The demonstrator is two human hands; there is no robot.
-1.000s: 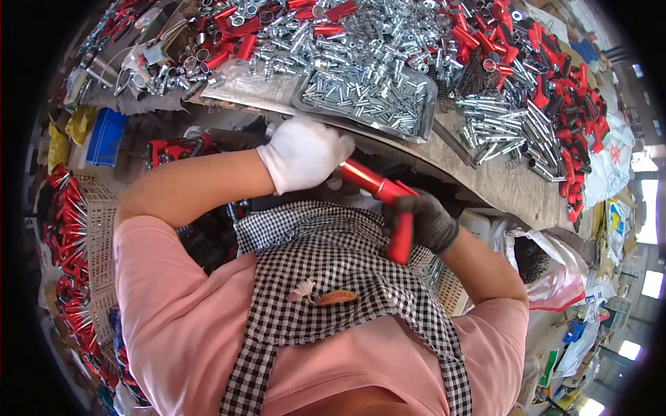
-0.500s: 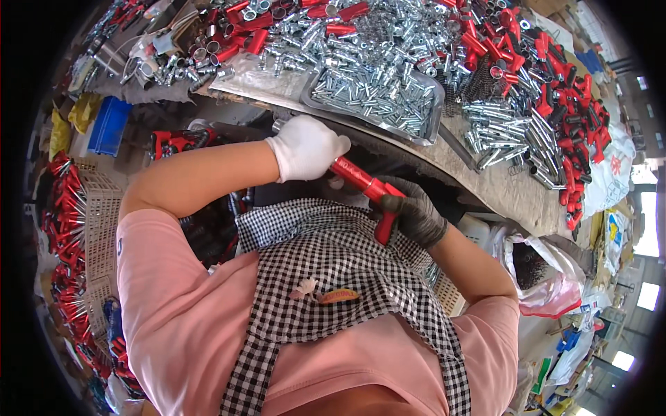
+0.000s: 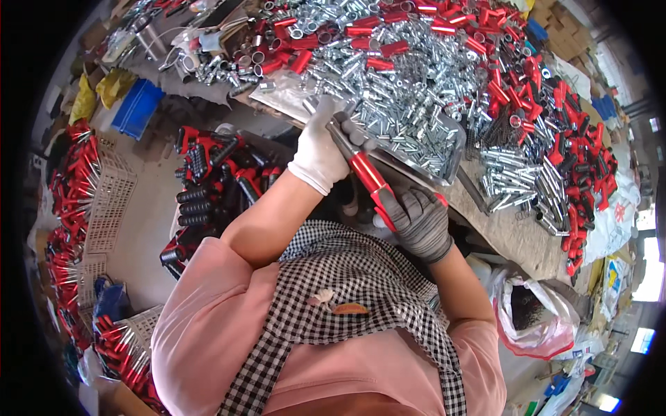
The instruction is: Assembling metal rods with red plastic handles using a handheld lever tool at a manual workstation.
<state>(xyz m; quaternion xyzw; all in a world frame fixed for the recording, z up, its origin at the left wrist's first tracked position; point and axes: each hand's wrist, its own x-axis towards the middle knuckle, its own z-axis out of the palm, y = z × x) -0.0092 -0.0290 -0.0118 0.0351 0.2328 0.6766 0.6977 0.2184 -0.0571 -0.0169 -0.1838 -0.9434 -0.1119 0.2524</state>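
Note:
A red tube-shaped tool [image 3: 368, 175] with a pistol-like handle slants in front of my apron, just off the bench's near edge. My right hand [image 3: 422, 225], in a grey and black glove, is closed around its handle end and hides much of the handle. At the upper end, my left hand [image 3: 320, 149], in a white glove with grey fingertips, closes on the tool's metal front part. Past the left thumb a silver cylinder [image 3: 310, 105] sticks out; whether it joins the tool is hidden by the glove.
A clear tray [image 3: 454, 149] of short metal pins stands on the bench, among heaped silver fittings and red tubes. Metal rods [image 3: 517, 177] lie at the right. Black-gripped red tools [image 3: 201, 201] are piled lower left, near plastic crates [image 3: 111, 201]. A lined bag [image 3: 534, 312] stands right.
My left hand has turned, showing its fingers and more of the tool's metal front. Both hands sit further right in view, and the view has shifted, revealing more of the left pile.

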